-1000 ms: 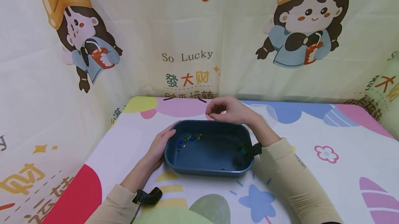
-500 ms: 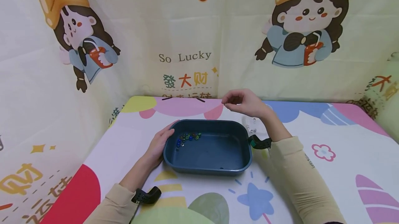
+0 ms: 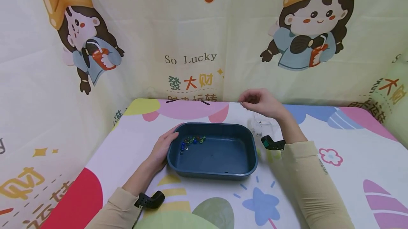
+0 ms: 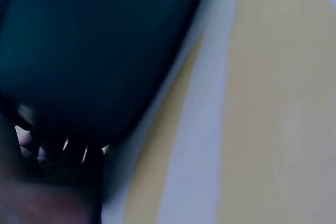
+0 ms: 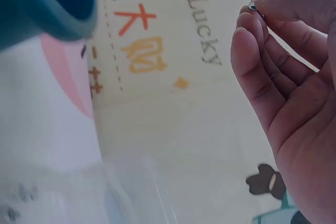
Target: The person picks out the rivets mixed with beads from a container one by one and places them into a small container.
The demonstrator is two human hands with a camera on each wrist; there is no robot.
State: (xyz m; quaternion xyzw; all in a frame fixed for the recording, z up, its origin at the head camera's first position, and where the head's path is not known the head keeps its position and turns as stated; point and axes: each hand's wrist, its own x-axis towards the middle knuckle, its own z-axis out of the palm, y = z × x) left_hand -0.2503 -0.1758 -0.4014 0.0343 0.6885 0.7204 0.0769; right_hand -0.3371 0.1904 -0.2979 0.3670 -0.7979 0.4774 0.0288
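My left hand (image 3: 160, 149) grips the left end of a dark blue oblong plastic basin (image 3: 220, 154), thumb over the rim. In the left wrist view its fingers lie dark against the basin's outer wall. Several coloured glass marbles (image 3: 195, 139), blue, green, brown and clear, lie in the basin's far left part. Behind the basin's right end, my right hand (image 3: 264, 103) is raised above the table. Between thumb and index finger it pinches a small clear, shiny marble (image 5: 252, 6).
A clear plastic box (image 3: 266, 124) with several clear marbles (image 3: 257, 134) stands right of the basin, under the right forearm. The table has a printed cloth (image 3: 296, 193), and a printed curtain (image 3: 248, 45) hangs behind it.
My right hand has moved right and slightly up, from over the basin's far rim to near the clear box, still pinching the marble. My left hand and the basin have stayed put.
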